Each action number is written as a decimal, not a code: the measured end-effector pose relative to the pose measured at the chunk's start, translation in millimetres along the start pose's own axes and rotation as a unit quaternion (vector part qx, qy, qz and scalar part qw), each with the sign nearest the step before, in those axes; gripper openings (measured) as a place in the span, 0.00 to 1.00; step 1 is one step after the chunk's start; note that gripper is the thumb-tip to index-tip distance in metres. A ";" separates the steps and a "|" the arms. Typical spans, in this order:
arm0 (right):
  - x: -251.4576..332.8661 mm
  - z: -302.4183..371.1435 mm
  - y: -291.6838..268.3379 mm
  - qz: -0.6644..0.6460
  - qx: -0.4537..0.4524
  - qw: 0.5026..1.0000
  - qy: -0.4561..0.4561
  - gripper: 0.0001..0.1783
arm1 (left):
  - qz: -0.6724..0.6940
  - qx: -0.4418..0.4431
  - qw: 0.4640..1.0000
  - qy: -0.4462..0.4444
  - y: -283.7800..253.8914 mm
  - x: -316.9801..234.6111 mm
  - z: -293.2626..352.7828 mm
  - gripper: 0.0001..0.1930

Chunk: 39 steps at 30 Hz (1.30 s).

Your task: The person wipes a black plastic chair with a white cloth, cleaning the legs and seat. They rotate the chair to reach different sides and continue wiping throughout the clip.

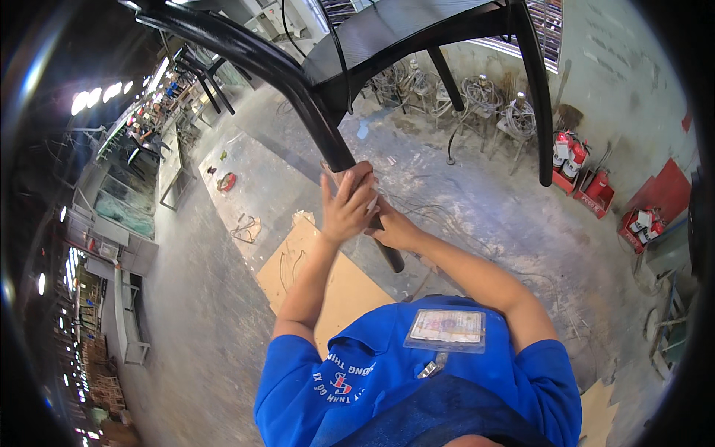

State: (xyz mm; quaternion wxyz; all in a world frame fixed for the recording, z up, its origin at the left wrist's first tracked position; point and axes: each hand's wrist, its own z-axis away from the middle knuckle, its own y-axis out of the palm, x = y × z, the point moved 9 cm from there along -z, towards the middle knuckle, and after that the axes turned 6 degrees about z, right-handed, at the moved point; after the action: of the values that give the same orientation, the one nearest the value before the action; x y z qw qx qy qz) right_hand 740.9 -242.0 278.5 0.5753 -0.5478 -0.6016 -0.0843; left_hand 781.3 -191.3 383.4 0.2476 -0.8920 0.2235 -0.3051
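A black wooden chair [417,33] hangs tilted in front of me, with thin dark cords around its frame. Its nearest leg [328,134] slants down towards my chest. My left hand [347,205] is closed around this leg, pressing a reddish-brown piece of sandpaper [357,173] onto it. Just below, my right hand [393,226] grips the same leg from the right, its fingers partly hidden behind it. The leg's lower end [391,257] sticks out beneath both hands.
Fire extinguishers [570,156] in red stands line the right wall. Cable coils on stands [484,93] are at the back. Flat board [335,294] lies on the floor before me, with a red round object [226,182] beyond. Benches [173,167] stand left.
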 end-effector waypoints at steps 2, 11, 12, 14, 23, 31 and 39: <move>3.9 -1.9 -1.1 -0.004 -0.012 1.000 0.001 0.43 | -0.001 0.011 0.999 0.053 -9.7 19.1 -9.2 0.20; 7.0 -1.4 6.5 -0.052 0.022 0.998 -0.008 0.42 | 0.084 -0.035 0.996 0.005 -31.3 37.9 -28.4 0.19; 5.7 -0.1 6.7 -0.035 0.033 0.999 -0.010 0.42 | 0.034 0.010 0.999 0.008 -23.0 38.0 -24.9 0.20; 1.1 2.2 2.1 -0.002 0.031 1.000 -0.004 0.42 | -0.065 0.005 0.995 0.073 -31.6 47.1 -27.6 0.21; -5.6 0.9 -1.3 -0.090 0.042 0.994 -0.039 0.41 | -0.307 -0.181 0.932 -0.057 -176.8 228.0 -187.4 0.10; -28.9 -15.9 -6.2 -0.017 0.012 1.000 -0.007 0.43 | -0.087 -0.074 0.992 -0.056 -64.0 132.8 -100.2 0.14; -28.3 -25.3 -21.8 -0.028 -0.042 0.999 -0.012 0.34 | 0.119 -0.100 0.973 -0.172 36.3 40.0 14.6 0.19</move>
State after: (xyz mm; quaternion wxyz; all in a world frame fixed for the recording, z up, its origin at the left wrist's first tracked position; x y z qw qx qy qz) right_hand 732.2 -284.9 276.0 0.5420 -0.5554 -0.6195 -0.1187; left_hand 810.5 -237.0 369.7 0.2264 -0.9184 0.3111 -0.0920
